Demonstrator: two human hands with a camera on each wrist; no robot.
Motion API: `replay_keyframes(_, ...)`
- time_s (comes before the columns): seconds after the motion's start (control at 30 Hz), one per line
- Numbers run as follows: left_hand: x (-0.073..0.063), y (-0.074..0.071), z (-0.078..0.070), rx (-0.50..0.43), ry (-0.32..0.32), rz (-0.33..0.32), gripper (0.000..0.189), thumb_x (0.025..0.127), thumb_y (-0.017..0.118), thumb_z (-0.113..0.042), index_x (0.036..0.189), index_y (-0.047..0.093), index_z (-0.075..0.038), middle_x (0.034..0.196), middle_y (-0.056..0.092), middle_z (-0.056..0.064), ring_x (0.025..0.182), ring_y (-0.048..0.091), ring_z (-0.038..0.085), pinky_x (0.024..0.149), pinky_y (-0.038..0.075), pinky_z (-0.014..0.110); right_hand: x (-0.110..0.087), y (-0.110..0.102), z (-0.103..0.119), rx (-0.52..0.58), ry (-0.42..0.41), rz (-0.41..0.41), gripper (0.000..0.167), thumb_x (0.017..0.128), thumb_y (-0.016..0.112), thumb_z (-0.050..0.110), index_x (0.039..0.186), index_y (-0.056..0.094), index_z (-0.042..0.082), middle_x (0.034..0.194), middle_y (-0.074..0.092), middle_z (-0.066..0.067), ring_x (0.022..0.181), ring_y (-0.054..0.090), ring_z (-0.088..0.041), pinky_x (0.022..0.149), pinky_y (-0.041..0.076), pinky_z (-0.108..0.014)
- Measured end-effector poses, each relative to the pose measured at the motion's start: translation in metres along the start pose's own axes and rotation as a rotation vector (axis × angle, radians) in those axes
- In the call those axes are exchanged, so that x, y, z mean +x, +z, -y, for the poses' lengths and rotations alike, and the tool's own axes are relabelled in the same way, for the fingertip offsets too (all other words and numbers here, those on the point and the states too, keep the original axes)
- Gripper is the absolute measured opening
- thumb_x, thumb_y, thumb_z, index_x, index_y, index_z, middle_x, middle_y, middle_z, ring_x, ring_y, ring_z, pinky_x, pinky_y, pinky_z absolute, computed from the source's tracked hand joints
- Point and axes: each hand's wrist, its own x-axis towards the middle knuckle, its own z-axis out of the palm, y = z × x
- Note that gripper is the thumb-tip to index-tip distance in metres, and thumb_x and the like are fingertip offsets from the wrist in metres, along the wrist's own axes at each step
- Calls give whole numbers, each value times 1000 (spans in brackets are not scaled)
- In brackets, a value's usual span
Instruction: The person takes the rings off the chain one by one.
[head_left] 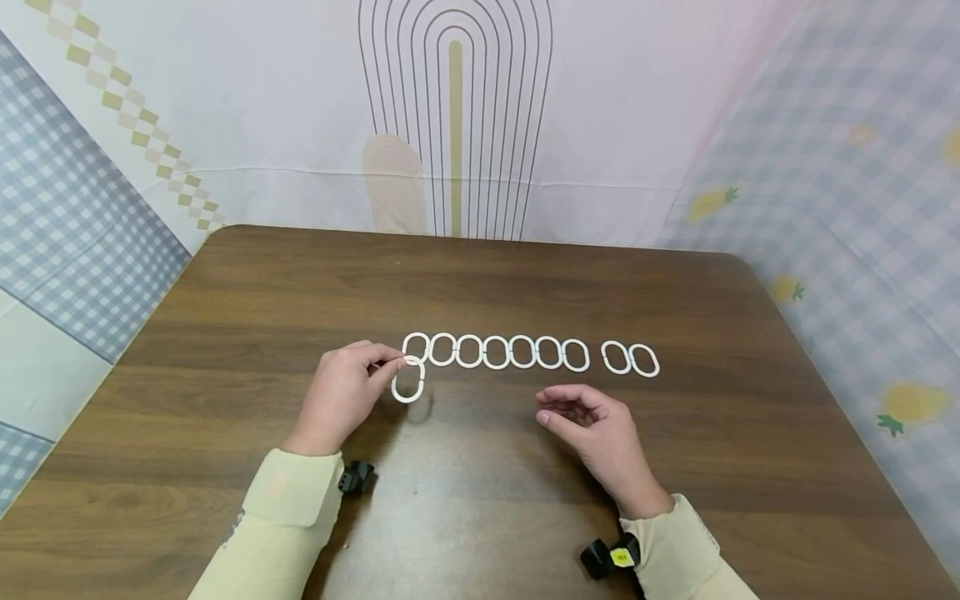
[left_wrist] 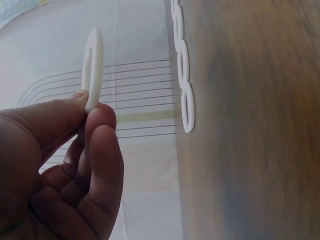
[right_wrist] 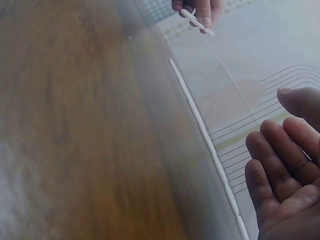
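My left hand (head_left: 343, 393) pinches a white oval link (head_left: 408, 401) between thumb and fingertips, raised above the table. In the head view the held link overlaps the left end of a row of similar white links (head_left: 510, 353) laid side by side. In the left wrist view the pinched link (left_wrist: 98, 65) stands upright from the fingertips. My right hand (head_left: 600, 437) hovers in front of the right part of the row, holding nothing, its fingers loosely bent and thumb apart in the right wrist view. Two more links (head_left: 631, 359) lie together past a small gap at the row's right end.
The brown wooden table (head_left: 480, 283) spreads under everything, with rounded far corners. A white patterned cloth (head_left: 615, 108) hangs behind it, and checked cloth (head_left: 840, 250) lines the right side. A black wrist device (head_left: 611, 557) sits at the right sleeve.
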Motion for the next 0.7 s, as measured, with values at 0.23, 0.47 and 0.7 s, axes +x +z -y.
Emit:
replay_keyframes(0.23, 0, 0, -1, 10, -15, 11, 9, 92, 75, -15, 94, 80, -8, 86, 73, 2, 73, 64, 16, 69, 52, 36, 0, -1, 0, -2, 0, 1, 26, 83, 80, -1, 107, 71, -2, 106, 72, -18, 94, 70, -15, 83, 56, -26)
replay_keyframes(0.47, 1, 0, 2, 13, -22, 17, 9, 92, 75, -17, 95, 80, -9, 86, 73, 2, 75, 66, 17, 71, 53, 38, 0, 0, 1, -1, -1, 2, 27, 83, 80, -1, 108, 71, -2, 106, 73, -17, 94, 70, -15, 83, 56, -26)
replay_keyframes(0.7, 1, -1, 4, 10, -21, 16, 9, 92, 75, -17, 94, 80, -10, 87, 73, 2, 76, 67, 17, 72, 54, 38, 0, -1, 1, -7, -2, 3, 26, 83, 80, -1, 107, 71, -2, 106, 73, -17, 94, 70, -15, 84, 56, -26)
